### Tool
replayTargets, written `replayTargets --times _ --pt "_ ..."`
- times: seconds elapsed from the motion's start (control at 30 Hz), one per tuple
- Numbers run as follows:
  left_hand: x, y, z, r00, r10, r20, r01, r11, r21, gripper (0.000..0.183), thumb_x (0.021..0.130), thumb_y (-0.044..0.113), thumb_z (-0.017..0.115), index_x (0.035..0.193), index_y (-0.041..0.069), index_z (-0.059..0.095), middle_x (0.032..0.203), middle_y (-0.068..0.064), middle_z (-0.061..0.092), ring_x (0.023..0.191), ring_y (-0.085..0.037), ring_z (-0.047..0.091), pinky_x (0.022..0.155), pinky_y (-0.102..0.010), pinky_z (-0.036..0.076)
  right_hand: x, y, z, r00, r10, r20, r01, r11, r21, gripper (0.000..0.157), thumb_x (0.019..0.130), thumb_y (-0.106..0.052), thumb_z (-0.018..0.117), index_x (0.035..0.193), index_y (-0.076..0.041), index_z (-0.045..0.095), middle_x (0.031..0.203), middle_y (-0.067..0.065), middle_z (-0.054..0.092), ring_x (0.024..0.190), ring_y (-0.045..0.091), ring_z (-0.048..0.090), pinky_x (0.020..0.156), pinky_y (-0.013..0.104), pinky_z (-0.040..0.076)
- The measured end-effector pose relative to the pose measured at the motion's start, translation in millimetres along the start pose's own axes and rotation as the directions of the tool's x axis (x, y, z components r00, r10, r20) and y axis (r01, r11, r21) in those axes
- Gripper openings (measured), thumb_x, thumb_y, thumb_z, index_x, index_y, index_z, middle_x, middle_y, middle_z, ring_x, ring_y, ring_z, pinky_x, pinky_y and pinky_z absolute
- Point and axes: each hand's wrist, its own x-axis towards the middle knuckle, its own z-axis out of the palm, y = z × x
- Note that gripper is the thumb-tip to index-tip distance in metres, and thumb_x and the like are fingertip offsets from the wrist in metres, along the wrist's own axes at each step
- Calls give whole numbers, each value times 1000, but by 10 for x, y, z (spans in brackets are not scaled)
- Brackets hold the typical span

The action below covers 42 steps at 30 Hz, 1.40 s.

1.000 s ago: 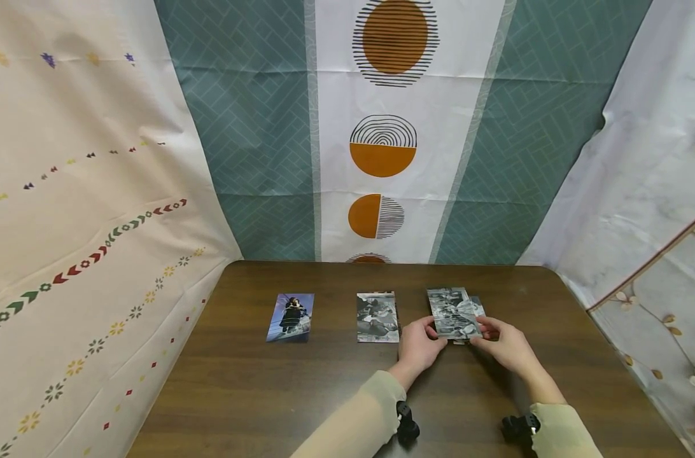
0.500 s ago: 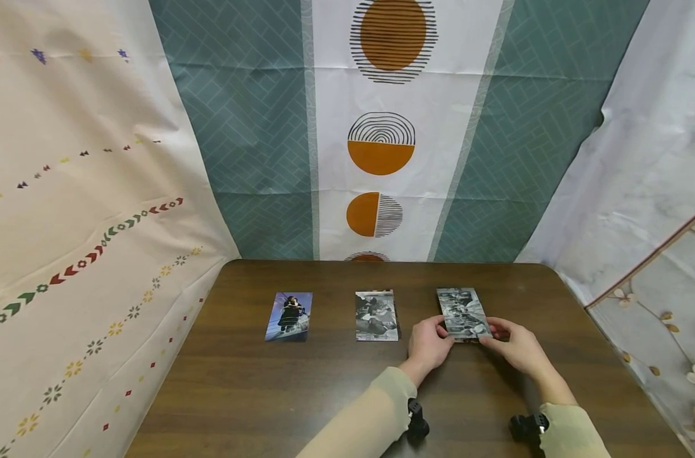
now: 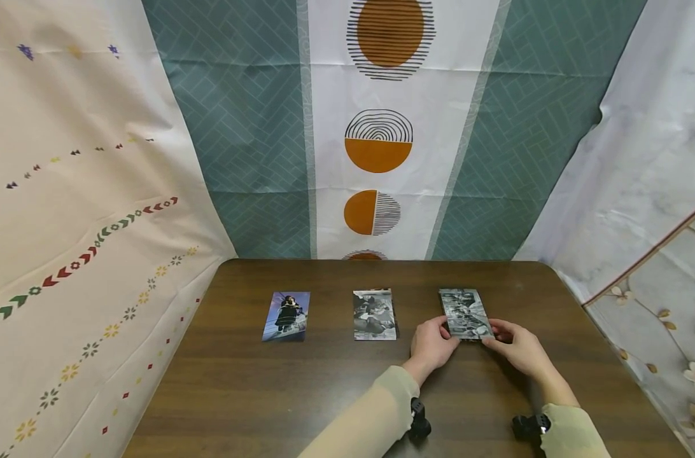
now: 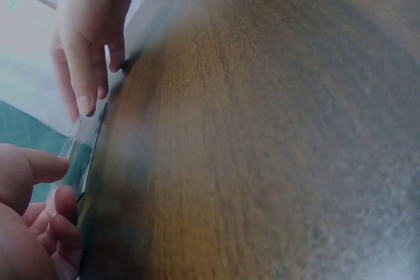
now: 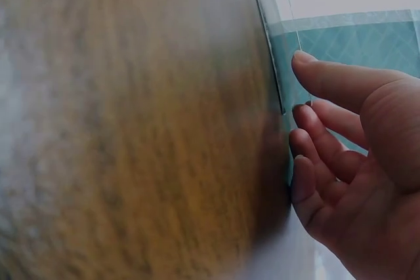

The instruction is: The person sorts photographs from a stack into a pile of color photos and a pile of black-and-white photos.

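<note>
A black-and-white photo (image 3: 466, 312) lies over the right-hand pile, just above the table. My left hand (image 3: 431, 343) pinches its left edge near the lower corner, and my right hand (image 3: 516, 343) holds the right edge. From the right wrist view, the thumb and fingers of the right hand (image 5: 367, 136) close on the photo's thin edge. A dark-edged pile of photos (image 5: 272, 57) lies beneath, seen edge-on. In the left wrist view the left hand (image 4: 36, 201) grips at the near end, with the right hand (image 4: 95, 37) across from it.
Two more photos rest on the brown wooden table (image 3: 324, 394): a colour one (image 3: 287, 316) at left and a black-and-white one (image 3: 374, 315) in the middle, on top of others. Patterned cloths hang behind (image 3: 256, 159) and along both sides.
Both hands have shifted slightly right with the photo. It earlier sat askew, showing another photo beneath at its right; now it covers the pile.
</note>
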Motion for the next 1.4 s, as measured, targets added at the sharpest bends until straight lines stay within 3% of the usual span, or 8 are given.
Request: replayTargets --times 0.33,0.83,1.4 --pt "50 6 53 998 -24 63 17 994 107 53 92 30 85 141 15 72 71 20 61 73 0 61 76 -26 53 4 22 4 1000 -5 -3 5 999 -33 57 97 -30 83 137 7 65 119 21 73 107 37 70 93 58 54" --pt "89 -17 71 994 -43 100 28 990 140 53 93 26 82 144 15 70 66 17 57 62 -1 54 69 -25 51 14 15 38 1000 9 -1 -9 998 -57 57 95 -27 83 135 9 65 116 20 73 105 38 70 94 60 54" --pt "107 -5 30 990 -48 136 20 980 197 56 93 27 80 146 14 68 64 15 56 62 -3 53 68 -25 49 20 -20 52 1000 15 10 -14 998 -67 56 95 -26 83 136 8 66 114 20 73 105 40 70 94 62 53"
